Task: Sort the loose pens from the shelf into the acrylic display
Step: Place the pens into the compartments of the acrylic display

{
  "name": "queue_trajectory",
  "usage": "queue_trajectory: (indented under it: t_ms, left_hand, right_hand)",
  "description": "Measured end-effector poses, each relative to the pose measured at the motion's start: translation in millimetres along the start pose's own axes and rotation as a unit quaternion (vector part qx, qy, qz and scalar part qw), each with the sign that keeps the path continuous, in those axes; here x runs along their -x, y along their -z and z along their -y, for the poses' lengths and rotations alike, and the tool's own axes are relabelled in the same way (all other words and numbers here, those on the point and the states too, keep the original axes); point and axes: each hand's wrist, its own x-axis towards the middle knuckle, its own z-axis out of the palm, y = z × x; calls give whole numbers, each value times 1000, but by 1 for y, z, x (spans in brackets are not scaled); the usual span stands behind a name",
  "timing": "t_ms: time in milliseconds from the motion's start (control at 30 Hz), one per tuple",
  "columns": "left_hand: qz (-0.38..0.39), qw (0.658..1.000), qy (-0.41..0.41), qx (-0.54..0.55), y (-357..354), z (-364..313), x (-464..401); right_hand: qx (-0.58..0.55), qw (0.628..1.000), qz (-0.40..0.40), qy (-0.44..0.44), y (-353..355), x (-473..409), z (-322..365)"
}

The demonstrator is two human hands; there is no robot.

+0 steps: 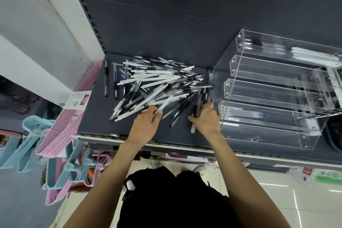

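1. Dark grey shop shelf (96, 116) with a dark back panel holds everything; pale floor tiles show below its front edge.
2. Left hand (146, 124) reaches to the near edge of the pen pile; its fingers (157, 112) are curled and pinch a white pen (162, 106) at its near end.
3. Right hand (205, 120) rests near the front of the shelf, just left of the display; its fingers are curled round a small bundle of dark pens (197, 111), thumb on the left side.
4. Pile of loose pens (159, 83), white and clear-black, lies tangled across the middle of the shelf; a few single pens lie apart at its left.
5. Clear acrylic display (268, 98) stands at the right with stepped trays; the top and bottom trays hold a few pens.
6. Pink and blue hangers (55, 135) hang at the left.
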Motion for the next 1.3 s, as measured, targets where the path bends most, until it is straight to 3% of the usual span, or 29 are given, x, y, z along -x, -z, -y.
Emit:
queue_trajectory:
  t_ms: [233,433,600,767,833,933,1100,1200,1300]
  left_hand:
    - [-15,965,83,249,-13,-13,7]
    - [-5,894,154,420,-21,-37,5]
    - [39,828,156,537,-27,-65,7]
    - [52,742,117,659,-23,-84,20]
    - [25,742,102,663,-23,-88,28]
    - [-41,739,100,665,-25,-88,33]
    - [-129,675,94,720,-16,-82,37]
    - [-173,641,81,744,-12,-84,41]
    - [-202,603,75,768,-9,-86,43]
  right_hand:
    - [39,997,67,13,-1,-2,-9]
    - [-87,990,95,61,13,9,-18]
    - [-211,948,178,157,41,43,-21]
    - [-183,927,231,233,52,55,-10]
    - [-148,927,233,252,55,54,-5]
    - [-160,928,208,265,57,53,2]
    - [-286,912,141,258,51,52,10]
    - [-246,918,91,298,43,56,16]
    - [-134,927,2,350,36,58,21]
